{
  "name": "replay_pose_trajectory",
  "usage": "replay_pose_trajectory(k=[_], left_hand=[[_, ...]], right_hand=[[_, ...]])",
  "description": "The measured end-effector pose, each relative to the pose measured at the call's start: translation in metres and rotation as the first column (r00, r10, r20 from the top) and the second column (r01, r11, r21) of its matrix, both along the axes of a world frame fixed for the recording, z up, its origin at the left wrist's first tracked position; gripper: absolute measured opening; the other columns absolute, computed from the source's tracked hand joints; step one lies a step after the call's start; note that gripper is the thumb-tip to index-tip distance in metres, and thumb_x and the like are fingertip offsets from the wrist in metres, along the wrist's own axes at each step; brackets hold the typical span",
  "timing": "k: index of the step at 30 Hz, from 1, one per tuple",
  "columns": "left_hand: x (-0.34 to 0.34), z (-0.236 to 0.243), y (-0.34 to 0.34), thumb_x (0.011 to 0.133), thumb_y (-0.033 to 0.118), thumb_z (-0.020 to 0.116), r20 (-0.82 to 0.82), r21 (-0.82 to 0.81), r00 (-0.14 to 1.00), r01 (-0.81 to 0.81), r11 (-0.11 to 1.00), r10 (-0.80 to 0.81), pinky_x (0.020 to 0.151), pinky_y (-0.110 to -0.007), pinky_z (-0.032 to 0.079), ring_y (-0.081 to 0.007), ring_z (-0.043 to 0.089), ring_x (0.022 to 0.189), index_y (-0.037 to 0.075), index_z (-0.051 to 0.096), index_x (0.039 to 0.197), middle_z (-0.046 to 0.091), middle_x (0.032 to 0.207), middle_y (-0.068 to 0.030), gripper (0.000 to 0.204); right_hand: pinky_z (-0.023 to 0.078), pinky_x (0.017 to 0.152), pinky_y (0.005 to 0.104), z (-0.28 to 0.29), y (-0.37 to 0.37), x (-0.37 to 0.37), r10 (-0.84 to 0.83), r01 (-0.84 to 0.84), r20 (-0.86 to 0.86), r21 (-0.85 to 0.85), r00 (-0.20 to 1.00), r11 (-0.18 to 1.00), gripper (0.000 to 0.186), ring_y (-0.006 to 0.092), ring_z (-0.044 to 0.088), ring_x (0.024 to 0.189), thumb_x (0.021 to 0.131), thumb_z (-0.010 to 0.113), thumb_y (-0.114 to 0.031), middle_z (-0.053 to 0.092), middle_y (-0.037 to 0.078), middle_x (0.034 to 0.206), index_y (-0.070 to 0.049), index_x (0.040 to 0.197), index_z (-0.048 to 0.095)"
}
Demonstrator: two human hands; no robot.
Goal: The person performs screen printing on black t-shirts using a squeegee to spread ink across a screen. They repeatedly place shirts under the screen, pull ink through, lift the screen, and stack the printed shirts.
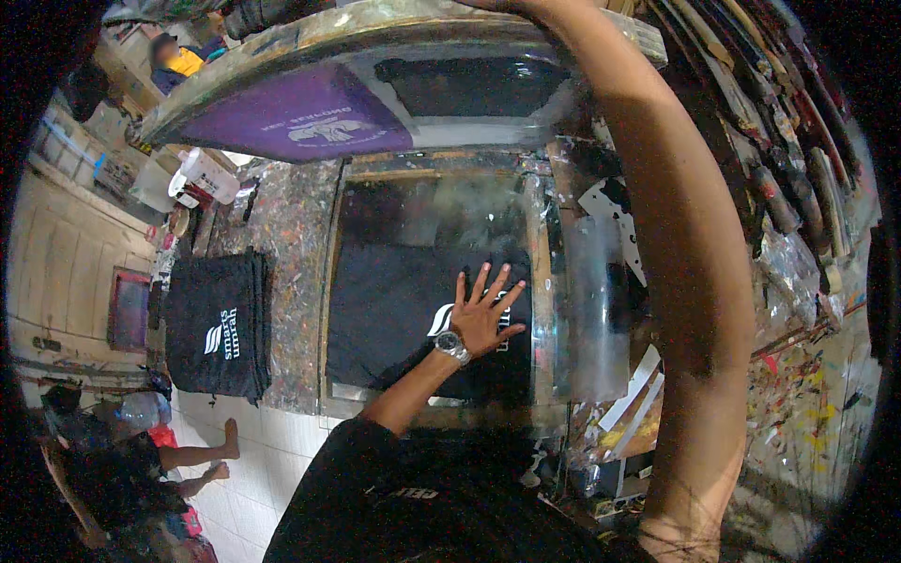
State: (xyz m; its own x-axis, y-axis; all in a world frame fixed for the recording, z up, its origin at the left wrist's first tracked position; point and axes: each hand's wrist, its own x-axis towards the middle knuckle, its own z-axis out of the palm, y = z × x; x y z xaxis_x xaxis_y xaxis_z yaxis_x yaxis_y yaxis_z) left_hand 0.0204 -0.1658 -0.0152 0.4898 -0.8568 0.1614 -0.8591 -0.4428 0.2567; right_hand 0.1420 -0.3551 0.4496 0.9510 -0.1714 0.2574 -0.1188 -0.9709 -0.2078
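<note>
On the board (422, 211) before you lies a black cloth (385, 300), your left hand (485, 316) flat on it, fingers spread, partly covering its white print (441, 321). Well apart from it, your right hand (507, 4) is at the raised screen's (404, 94) top edge, mostly cropped, so I cannot tell whether it grips. Leftward, a stack (202, 300) of printed black cloths sits on the table (298, 281).

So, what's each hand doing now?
Left hand: open, flat on the black cloth.
Right hand: at the tilted frame, mostly out of picture; grip can't be told.
</note>
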Motion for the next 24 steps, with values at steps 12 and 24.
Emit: replay_pose_trajectory(k=[12, 24], left_hand=[[-0.113, 0.045, -0.093, 0.090, 0.053, 0.066, 0.251, -0.292, 0.772, 0.636, 0.715, -0.584, 0.124, -0.067, 0.013, -0.0371, 0.030, 0.153, 0.019, 0.049, 0.152, 0.044, 0.158, -0.0132, 0.073], [-0.039, 0.045, 0.132, 0.094, 0.048, 0.065, -0.012, 0.019, 0.931, -0.365, 0.931, 0.366, 0.118, -0.072, 0.014, -0.0408, 0.023, 0.154, 0.021, 0.056, 0.148, 0.043, 0.158, -0.0145, 0.061]], right_hand=[[0.051, 0.102, 0.0495, 0.011, -0.012, -0.006, -0.102, 0.102, 0.003, -0.070, 0.995, 0.992, 0.087, 0.0448, 0.064, 0.119, 0.087, 0.056, -0.074, 0.067, 0.029, 0.128, 0.005, 0.120, 0.072], [0.047, 0.106, 0.0502, 0.005, -0.014, 0.010, -0.048, 0.048, 0.001, -0.021, 0.999, 0.999, 0.082, 0.0438, 0.060, 0.126, 0.089, 0.055, -0.071, 0.062, 0.025, 0.138, -0.001, 0.130, 0.069]])
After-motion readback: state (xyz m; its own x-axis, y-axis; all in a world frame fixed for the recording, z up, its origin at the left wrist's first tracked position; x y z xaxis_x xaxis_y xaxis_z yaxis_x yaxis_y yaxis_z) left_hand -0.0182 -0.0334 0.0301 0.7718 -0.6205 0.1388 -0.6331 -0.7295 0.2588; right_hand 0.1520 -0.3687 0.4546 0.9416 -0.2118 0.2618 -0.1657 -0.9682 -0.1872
